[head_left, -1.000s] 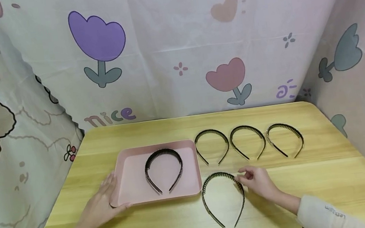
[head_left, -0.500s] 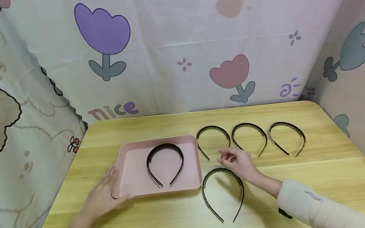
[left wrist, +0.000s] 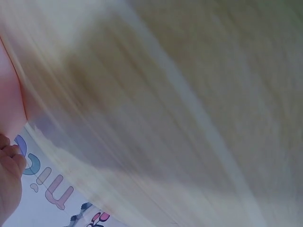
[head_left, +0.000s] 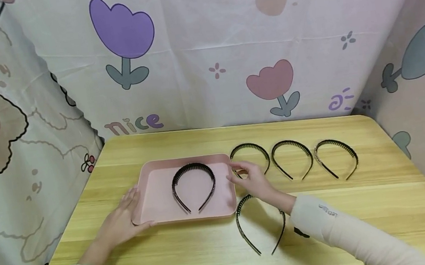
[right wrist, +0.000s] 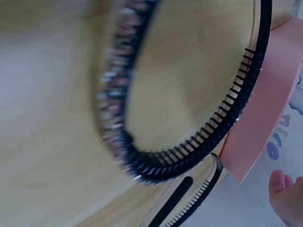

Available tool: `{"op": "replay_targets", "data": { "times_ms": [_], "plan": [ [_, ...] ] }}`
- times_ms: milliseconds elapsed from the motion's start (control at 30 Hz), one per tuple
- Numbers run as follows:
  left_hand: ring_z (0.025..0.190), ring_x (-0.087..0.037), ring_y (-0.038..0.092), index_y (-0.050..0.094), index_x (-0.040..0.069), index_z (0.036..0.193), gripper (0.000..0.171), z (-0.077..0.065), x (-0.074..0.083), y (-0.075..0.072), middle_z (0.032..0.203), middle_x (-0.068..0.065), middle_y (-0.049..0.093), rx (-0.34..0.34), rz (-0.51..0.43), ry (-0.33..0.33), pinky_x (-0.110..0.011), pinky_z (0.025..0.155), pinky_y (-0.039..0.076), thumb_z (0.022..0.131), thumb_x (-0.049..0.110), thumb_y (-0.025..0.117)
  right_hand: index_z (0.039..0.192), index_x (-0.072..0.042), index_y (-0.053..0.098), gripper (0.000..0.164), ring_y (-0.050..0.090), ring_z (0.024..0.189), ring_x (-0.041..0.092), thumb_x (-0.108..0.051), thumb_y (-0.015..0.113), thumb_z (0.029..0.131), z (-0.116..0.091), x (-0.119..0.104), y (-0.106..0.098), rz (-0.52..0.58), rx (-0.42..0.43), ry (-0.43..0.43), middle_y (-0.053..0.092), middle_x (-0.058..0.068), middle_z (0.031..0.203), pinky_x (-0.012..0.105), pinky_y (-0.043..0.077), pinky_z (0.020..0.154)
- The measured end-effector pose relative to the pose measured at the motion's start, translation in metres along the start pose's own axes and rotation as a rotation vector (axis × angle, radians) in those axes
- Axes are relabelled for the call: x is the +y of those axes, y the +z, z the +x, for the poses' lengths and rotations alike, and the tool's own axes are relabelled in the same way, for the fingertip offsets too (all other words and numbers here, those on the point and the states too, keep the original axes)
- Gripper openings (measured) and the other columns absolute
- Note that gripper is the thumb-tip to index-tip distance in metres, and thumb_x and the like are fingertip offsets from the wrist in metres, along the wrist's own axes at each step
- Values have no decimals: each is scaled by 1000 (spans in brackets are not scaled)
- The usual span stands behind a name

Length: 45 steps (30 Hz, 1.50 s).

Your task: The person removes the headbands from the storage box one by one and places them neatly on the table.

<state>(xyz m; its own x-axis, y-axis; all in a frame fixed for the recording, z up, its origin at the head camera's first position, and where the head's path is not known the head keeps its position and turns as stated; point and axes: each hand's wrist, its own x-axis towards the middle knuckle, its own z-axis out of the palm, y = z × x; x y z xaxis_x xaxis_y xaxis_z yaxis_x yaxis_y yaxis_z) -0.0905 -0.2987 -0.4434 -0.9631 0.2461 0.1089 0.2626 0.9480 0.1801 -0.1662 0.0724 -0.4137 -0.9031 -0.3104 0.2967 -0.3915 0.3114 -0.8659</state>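
Note:
A pink tray point(head_left: 156, 197) lies at the table's left middle, with a black toothed headband point(head_left: 194, 165) inside. Straight fingers of my left hand point(head_left: 118, 223) rest along the tray's left wall, its thumb at the front corner. At the tray's right rim is my right hand point(head_left: 253, 182), index finger and thumb at the edge, fingers loosely bent. Beneath that wrist another headband point(head_left: 251, 245) lies partly covered; the right wrist view shows this headband point(right wrist: 118, 94) with sparkly stones. Only a bit of the left hand point(left wrist: 9, 189) shows in the left wrist view.
To the tray's right, a row of three black headbands lies along the back: one partly hidden by my right hand point(head_left: 247, 145), a middle headband point(head_left: 290, 143) and a right headband point(head_left: 335, 141). A printed curtain point(head_left: 200, 98) hangs behind the wooden table point(head_left: 180, 260).
My right hand has moved left from beside the front headband to the tray's right rim. The left hand stays at the tray. The head view has shifted slightly; the headbands have not visibly moved.

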Motion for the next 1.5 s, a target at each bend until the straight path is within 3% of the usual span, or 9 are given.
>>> {"op": "replay_targets", "data": {
  "times_ms": [100, 267, 333, 800, 967, 1233, 1500],
  "plan": [
    [132, -46, 33, 34, -13, 136, 103, 0, 0, -1, 145, -30, 31, 2, 0, 4, -55, 104, 37, 71, 59, 67, 116, 14, 56, 42, 59, 105, 42, 1, 69, 78, 4, -13, 5, 17, -16, 15, 59, 31, 116, 48, 50, 92],
    [132, -45, 32, 32, -12, 138, 103, 1, -1, -1, 146, -29, 29, -3, -5, -3, -56, 104, 37, 71, 60, 66, 121, 11, 55, 47, 58, 110, 40, -1, 70, 78, 16, -13, 16, 22, -25, 30, 58, 27, 122, 43, 49, 96],
    [133, -45, 31, 31, -11, 138, 104, 0, -1, 0, 147, -29, 28, -8, -7, -8, -56, 104, 36, 72, 60, 66, 121, 8, 56, 47, 59, 110, 38, -3, 70, 78, 21, -1, 23, 23, -15, 19, 60, 25, 121, 40, 50, 95],
    [134, -44, 30, 32, -11, 138, 104, 2, 0, 2, 147, -28, 27, -14, -14, -5, -55, 106, 34, 71, 60, 67, 113, 12, 61, 38, 61, 107, 37, -3, 70, 79, 38, 0, 44, -9, 18, 83, 63, 28, 112, 39, 53, 91],
    [134, -44, 30, 32, -12, 138, 104, 1, 1, 1, 147, -28, 27, -17, -23, -17, -55, 106, 33, 71, 60, 67, 114, 9, 62, 38, 61, 108, 34, -5, 70, 80, 43, 1, 51, -34, 3, 126, 63, 24, 114, 36, 53, 92],
    [134, -44, 31, 32, -12, 138, 105, 0, 2, 0, 147, -28, 27, -14, -15, -20, -54, 107, 33, 71, 61, 66, 113, 9, 62, 36, 63, 104, 35, -6, 69, 81, 50, 8, 61, -114, -31, 128, 64, 23, 114, 37, 54, 89],
    [133, -44, 31, 33, -12, 138, 105, 0, 0, 1, 147, -28, 27, -7, -16, -16, -55, 106, 34, 71, 61, 66, 109, 8, 65, 31, 66, 96, 31, -4, 69, 80, 54, 9, 67, -138, -15, 214, 66, 23, 108, 30, 58, 79]
  ]
}}
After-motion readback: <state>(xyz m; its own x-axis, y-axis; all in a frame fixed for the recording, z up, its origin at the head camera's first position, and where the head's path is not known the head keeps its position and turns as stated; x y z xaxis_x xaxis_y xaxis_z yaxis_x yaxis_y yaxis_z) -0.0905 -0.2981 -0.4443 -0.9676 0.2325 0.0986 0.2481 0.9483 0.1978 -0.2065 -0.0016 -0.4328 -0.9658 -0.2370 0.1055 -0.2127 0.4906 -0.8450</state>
